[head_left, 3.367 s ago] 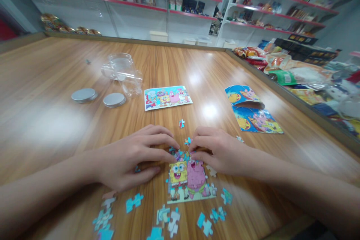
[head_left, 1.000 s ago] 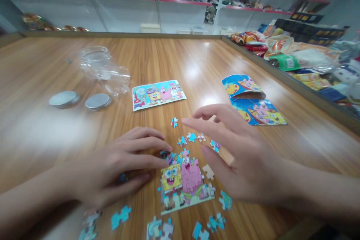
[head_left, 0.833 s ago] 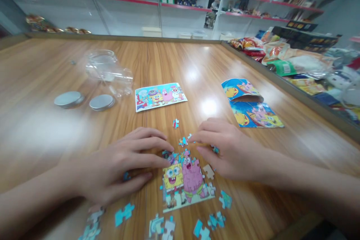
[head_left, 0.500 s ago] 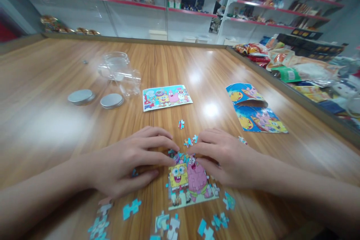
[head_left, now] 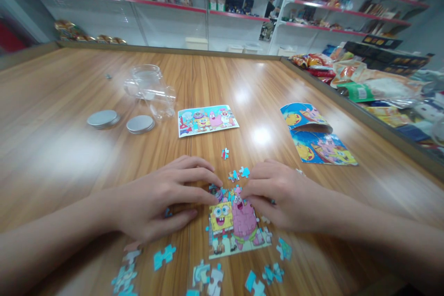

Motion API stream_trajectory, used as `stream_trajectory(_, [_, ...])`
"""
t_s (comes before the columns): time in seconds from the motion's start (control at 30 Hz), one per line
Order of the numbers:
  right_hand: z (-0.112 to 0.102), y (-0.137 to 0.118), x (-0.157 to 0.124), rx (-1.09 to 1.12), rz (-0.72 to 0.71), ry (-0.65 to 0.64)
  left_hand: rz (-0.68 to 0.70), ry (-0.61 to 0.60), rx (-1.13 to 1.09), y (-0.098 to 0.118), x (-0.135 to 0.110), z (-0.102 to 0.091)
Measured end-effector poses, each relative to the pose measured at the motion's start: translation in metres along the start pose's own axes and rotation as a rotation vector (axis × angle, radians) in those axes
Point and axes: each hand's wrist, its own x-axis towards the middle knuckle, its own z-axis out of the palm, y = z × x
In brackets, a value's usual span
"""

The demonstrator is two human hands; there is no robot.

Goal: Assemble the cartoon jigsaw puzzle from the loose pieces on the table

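Observation:
A partly built cartoon jigsaw (head_left: 236,226) lies on the wooden table (head_left: 222,78) in front of me. My left hand (head_left: 163,201) lies flat beside it, fingers stretched out, fingertips touching the puzzle's upper left edge. My right hand (head_left: 282,194) rests at the upper right edge, fingers bent and pressed together on the top row; whatever is under the fingertips is hidden. Two loose blue pieces (head_left: 239,173) lie just beyond the fingertips, and a single piece (head_left: 225,152) lies farther out. Several loose pieces (head_left: 208,277) are scattered along the near edge.
A printed reference picture (head_left: 207,120) lies beyond the puzzle. Two clear jars (head_left: 151,88) and two metal lids (head_left: 140,124) sit at the left. Blue cartoon wrappers (head_left: 317,134) lie at the right. Snack packets (head_left: 364,83) line the right edge; shop shelves (head_left: 166,4) stand behind.
My right hand, raised and spread a second ago, came down over the loose pieces and now presses on the puzzle's top right edge. My left hand has stayed put.

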Motion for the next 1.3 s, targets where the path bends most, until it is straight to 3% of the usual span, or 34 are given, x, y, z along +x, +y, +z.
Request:
stream_trajectory(0.57, [0.001, -0.003, -0.001, -0.013, -0.021, 0.029, 0.001, 0.005, 0.007, 0.001, 0.001, 0.0])
stream_trajectory(0.87, [0.007, -0.01, 0.006, 0.003, 0.176, 0.0, 0.0, 0.006, 0.002, 0.0, 0.001, 0.0])
stream_trajectory(1.3, [0.011, -0.014, 0.008, 0.061, 0.235, -0.005, -0.004, -0.011, 0.013, 0.001, 0.002, 0.0])
